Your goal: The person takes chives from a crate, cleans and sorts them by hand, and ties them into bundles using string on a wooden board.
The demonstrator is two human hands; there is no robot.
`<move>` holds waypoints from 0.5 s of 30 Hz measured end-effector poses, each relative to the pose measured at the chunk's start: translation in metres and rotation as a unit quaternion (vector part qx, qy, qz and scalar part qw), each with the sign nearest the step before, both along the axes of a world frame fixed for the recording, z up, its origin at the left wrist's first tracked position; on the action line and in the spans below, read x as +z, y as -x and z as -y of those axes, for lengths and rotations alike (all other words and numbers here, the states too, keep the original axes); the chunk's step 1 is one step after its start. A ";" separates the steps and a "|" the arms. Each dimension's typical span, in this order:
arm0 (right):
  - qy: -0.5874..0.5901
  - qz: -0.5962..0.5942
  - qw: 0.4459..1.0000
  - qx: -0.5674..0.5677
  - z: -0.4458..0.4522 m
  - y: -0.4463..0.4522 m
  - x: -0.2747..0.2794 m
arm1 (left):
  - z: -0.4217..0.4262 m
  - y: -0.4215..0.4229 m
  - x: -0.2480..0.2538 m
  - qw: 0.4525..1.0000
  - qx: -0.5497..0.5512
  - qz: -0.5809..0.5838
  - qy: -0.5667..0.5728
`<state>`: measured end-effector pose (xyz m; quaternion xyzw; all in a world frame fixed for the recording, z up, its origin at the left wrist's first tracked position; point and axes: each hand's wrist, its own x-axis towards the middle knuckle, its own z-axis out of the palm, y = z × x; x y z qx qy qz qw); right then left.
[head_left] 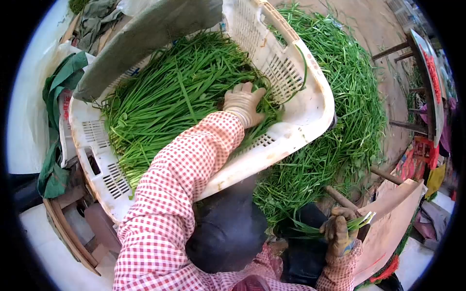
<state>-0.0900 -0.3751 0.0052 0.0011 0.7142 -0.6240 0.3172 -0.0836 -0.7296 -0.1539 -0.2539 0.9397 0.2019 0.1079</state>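
My left hand, in a pale glove, reaches into a white plastic basket. Its fingers curl down into the chives that fill much of it, with the fingertips hidden among the leaves. The chives lie mostly in one direction, stem ends toward the lower left. At the lower right, my right hand, in a dirty glove, is closed around a small bunch of chives. Pale stem ends stick out to the right of the fist, while green leaves trail out to the left.
A large heap of loose green leaves lies on the floor beyond and right of the basket. A grey sheet lines the basket's far side. Wooden stools, one upturned, stand at the right. Green cloth hangs at the left.
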 end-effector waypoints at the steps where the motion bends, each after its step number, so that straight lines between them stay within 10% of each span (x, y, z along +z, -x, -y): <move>1: -0.037 0.015 0.999 -0.017 -0.001 0.001 0.000 | -0.005 0.003 -0.007 0.998 0.008 -0.017 0.055; 9: -0.075 0.044 0.995 0.049 -0.002 -0.005 0.012 | -0.008 0.057 -0.019 0.969 0.100 0.162 -0.158; 13: -0.115 0.024 0.991 0.062 0.000 -0.005 0.013 | 0.016 0.037 -0.009 0.976 0.093 0.009 -0.197; 15: -0.082 0.022 0.993 0.079 0.002 -0.004 0.019 | 0.041 0.029 -0.011 0.836 0.269 -0.138 -0.458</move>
